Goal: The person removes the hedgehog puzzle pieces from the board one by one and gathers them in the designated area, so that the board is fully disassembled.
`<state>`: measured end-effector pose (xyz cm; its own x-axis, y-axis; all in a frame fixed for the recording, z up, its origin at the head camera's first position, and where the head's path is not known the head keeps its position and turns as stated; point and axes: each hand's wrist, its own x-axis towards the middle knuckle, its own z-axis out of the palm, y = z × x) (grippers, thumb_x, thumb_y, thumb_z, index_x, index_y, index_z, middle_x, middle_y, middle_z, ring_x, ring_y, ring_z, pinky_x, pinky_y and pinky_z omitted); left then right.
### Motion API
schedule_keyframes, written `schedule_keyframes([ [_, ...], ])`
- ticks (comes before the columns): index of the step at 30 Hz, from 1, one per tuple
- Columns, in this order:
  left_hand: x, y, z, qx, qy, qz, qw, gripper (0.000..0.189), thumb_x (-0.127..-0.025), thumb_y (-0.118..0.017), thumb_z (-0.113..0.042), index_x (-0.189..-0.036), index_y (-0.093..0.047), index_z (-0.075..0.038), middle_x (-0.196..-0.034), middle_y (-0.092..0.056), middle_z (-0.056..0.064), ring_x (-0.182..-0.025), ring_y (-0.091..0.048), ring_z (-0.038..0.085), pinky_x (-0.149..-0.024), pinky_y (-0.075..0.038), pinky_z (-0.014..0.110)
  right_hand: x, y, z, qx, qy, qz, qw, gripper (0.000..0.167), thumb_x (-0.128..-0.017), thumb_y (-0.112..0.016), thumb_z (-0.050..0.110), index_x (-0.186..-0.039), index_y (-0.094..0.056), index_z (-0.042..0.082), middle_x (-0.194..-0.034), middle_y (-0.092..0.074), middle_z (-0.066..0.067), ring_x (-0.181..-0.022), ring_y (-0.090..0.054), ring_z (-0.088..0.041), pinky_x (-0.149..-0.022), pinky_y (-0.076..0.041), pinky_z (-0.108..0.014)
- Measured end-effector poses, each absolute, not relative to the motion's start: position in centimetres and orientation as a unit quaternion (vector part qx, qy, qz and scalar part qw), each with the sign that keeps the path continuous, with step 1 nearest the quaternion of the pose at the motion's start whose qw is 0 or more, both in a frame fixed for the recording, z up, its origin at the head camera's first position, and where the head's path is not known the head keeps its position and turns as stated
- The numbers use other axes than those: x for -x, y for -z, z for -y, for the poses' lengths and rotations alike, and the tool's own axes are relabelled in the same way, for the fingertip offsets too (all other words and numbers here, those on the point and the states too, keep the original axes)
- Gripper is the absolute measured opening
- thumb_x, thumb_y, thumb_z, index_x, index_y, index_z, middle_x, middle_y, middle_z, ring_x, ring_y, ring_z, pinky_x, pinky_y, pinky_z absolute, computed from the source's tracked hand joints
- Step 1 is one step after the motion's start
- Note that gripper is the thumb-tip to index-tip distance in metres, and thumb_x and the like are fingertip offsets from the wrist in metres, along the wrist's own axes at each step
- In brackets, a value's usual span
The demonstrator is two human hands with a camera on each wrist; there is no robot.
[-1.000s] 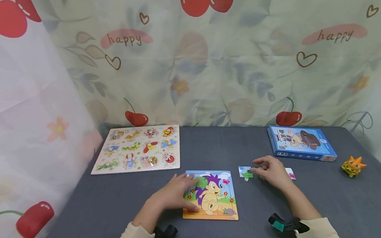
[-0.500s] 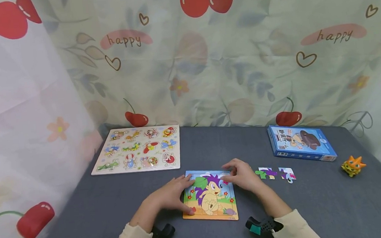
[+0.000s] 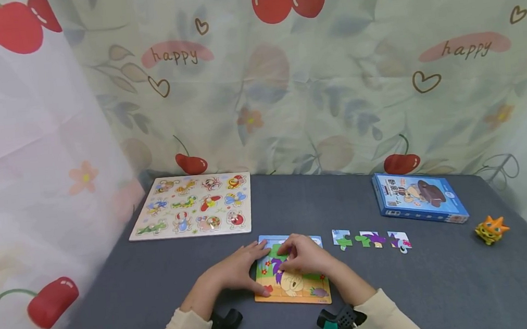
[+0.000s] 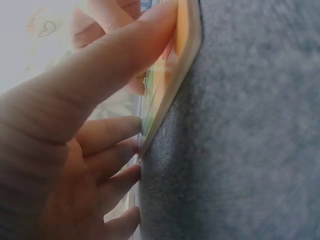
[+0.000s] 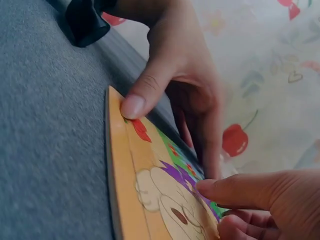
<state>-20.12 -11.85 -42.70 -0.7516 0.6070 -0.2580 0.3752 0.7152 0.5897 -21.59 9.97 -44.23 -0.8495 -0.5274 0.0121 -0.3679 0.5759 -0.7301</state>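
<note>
A hedgehog jigsaw puzzle board point(image 3: 294, 296) lies flat on the dark grey tabletop. My left hand point(image 3: 235, 268) rests at its left side. The thumb point(image 5: 134, 106) presses near the lower-left corner, while the fairly straight fingers lie along the left edge. My right hand point(image 3: 308, 256) reaches over the board's upper middle, fingers bent and tips down at the purple and green part. Whether they pinch a piece is hidden. To the right lie loose puzzle pieces in a row: a sky-and-green piece point(image 3: 342, 238), a purple-and-green piece point(image 3: 371, 239) and a purple-and-pink piece point(image 3: 399, 241).
A white insect puzzle board point(image 3: 189, 206) lies at the back left. At the back right is a blue box point(image 3: 421, 197) with a hat picture, and an orange spiky toy figure point(image 3: 492, 229) stands near it. A printed curtain point(image 3: 313, 87) hangs behind the table.
My right hand has moved left from the loose pieces, across the board's upper right, to its upper middle. The sky-and-green piece stays among the loose ones. My left hand has barely moved.
</note>
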Motion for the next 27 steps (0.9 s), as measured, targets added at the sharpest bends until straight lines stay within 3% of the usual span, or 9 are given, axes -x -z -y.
schedule_keyframes([
  [8, 20.16, 42.84, 12.03, -0.278, -0.274, -0.894, 0.218, 0.088, -0.073, -0.077, -0.043, -0.144, -0.036, -0.01, -0.155, -0.022, 0.007, -0.145, -0.013, 0.029, -0.116, -0.012, 0.051, 21.45, 44.11, -9.44, 0.24, 0.387, -0.88, 0.131, 0.025, -0.075, -0.076, 0.012, -0.096, -0.067, 0.002, -0.087, -0.055, -0.005, -0.065, -0.047, -0.01, -0.054, -0.04, -0.018],
  [15, 20.21, 42.88, 11.81, -0.268, -0.281, -0.896, 0.214, 0.081, -0.075, -0.075, -0.041, -0.142, -0.04, -0.011, -0.155, -0.024, 0.007, -0.145, -0.014, 0.029, -0.116, -0.013, 0.05, 21.32, 44.26, -9.56, 0.204, 0.444, -0.859, 0.15, 0.02, -0.078, -0.074, 0.012, -0.093, -0.065, 0.002, -0.078, -0.058, -0.006, -0.057, -0.045, -0.009, -0.048, -0.037, -0.019],
  [21, 20.19, 42.82, 11.72, -0.259, -0.282, -0.898, 0.214, 0.08, -0.075, -0.076, -0.039, -0.141, -0.041, -0.011, -0.154, -0.025, 0.008, -0.144, -0.015, 0.03, -0.115, -0.015, 0.051, 21.34, 44.54, -9.3, 0.151, 0.532, -0.812, 0.184, 0.031, -0.081, -0.069, 0.006, -0.108, -0.059, -0.006, -0.081, -0.058, -0.006, -0.059, -0.049, -0.009, -0.05, -0.04, -0.018],
  [27, 20.16, 42.77, 11.62, -0.261, -0.284, -0.898, 0.21, 0.079, -0.075, -0.076, -0.039, -0.141, -0.042, -0.011, -0.154, -0.026, 0.007, -0.144, -0.015, 0.029, -0.116, -0.014, 0.05, 21.38, 44.47, -9.02, 0.149, 0.511, -0.827, 0.18, 0.018, -0.081, -0.069, 0.007, -0.094, -0.064, -0.003, -0.078, -0.057, -0.003, -0.06, -0.048, -0.009, -0.05, -0.039, -0.017],
])
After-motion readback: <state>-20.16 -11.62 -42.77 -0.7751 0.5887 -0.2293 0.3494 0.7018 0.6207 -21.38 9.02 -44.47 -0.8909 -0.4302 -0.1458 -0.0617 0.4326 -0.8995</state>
